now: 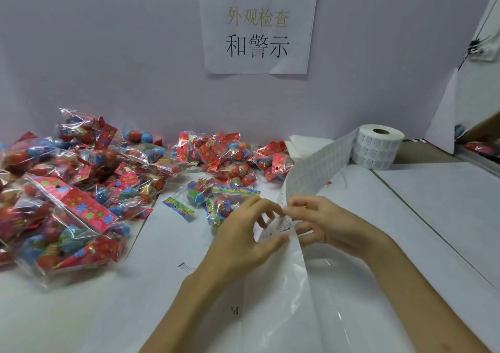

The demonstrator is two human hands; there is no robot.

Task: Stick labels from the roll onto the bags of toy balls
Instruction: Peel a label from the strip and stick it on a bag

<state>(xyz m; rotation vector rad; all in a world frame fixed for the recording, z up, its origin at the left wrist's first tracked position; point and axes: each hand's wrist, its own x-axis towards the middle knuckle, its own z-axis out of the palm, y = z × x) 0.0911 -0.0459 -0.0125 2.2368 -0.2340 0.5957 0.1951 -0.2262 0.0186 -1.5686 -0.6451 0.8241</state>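
Desk: White table (81,312), pale wall (108,41). What lies at left?

Photographer: Crinkly clear bags of toy balls (67,185) with red printed headers, loosely heaped. The nearest bag (216,198) sits just beyond the left hand.

Desk: And that hand?

Photographer: The left hand (243,239) curls thumb and fingers round a small printed label (280,227), pinching it. The right hand (330,228), close against it, pinches the strip (316,168) at the same spot.

Desk: Where does the strip run?

Photographer: Up and away to the right, a thin gridded paper ribbon, to the squat roll (378,147) standing on end at the back. Glossy spent backing (300,285) hangs toward the person.

Desk: The next move?

Photographer: Probably leftward. The bags lie left of the label, so the left hand is nearer.
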